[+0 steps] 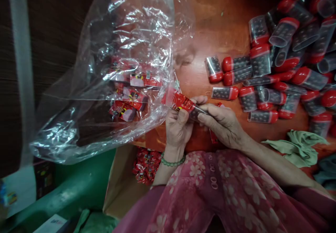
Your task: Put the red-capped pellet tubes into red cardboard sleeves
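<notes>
In the middle of the head view my two hands meet at a red printed wrapper (181, 100) with a dark, clear-walled tube (198, 113) at its lower right end. My left hand (180, 124), a green bead bracelet at its wrist, is closed with the thumb pressed on the wrapper. Fingers of my right hand (225, 122) pinch the tube's end. How far the tube sits inside the wrapper is hard to make out. Partly under my right hand lies another red printed piece (214, 136).
A large clear plastic bag (141, 26) holding several red printed packs (128, 101) lies to the left. Red-capped tubes of dark balls (238, 75) are heaped on the right of the reddish table (212, 22). Below are a cardboard box (123, 177) with red packs and a green cloth (299, 147).
</notes>
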Available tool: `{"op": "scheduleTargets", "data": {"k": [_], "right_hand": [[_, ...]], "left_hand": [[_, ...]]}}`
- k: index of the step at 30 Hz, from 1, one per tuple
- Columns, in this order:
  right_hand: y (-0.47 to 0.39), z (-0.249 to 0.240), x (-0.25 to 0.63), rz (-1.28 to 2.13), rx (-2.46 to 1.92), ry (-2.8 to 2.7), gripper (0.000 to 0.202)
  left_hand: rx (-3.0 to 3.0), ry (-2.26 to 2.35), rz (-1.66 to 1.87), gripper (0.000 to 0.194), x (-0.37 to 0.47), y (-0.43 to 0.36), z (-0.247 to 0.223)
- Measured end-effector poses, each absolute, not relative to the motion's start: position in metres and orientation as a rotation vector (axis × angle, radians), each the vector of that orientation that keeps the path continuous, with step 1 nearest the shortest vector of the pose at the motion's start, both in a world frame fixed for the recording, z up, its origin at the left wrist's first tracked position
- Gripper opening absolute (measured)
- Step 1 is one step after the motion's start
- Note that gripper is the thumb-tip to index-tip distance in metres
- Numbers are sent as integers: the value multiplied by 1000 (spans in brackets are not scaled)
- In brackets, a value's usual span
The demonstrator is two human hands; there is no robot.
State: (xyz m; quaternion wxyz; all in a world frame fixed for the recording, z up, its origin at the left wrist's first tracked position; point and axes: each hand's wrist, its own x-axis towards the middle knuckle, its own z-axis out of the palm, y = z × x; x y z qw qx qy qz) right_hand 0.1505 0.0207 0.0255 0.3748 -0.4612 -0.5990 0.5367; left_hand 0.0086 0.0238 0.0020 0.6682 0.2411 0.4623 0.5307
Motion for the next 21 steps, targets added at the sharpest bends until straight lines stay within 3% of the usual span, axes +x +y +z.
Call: {"op": "scheduleTargets", "data": {"k": [5, 9, 12, 16, 21], "right_hand": [[17, 21, 151, 1652, -1157, -1346, 34], [13, 21, 149, 1121, -1285, -1699, 24], [8, 20, 149, 796, -1250, -1903, 28], [0, 18, 150, 674, -1197, -1946, 31], [-5, 19, 150, 777, -1101, -1919, 24]], "left_hand": [[575, 1007, 1156, 37, 7, 21, 7], [572, 1009, 1174, 35, 9, 18, 11], [575, 1033, 1212, 33, 12, 13, 15], [620, 1060, 1221, 32, 13, 9, 20], [768, 1134, 1319, 29, 15, 8, 21]]}}
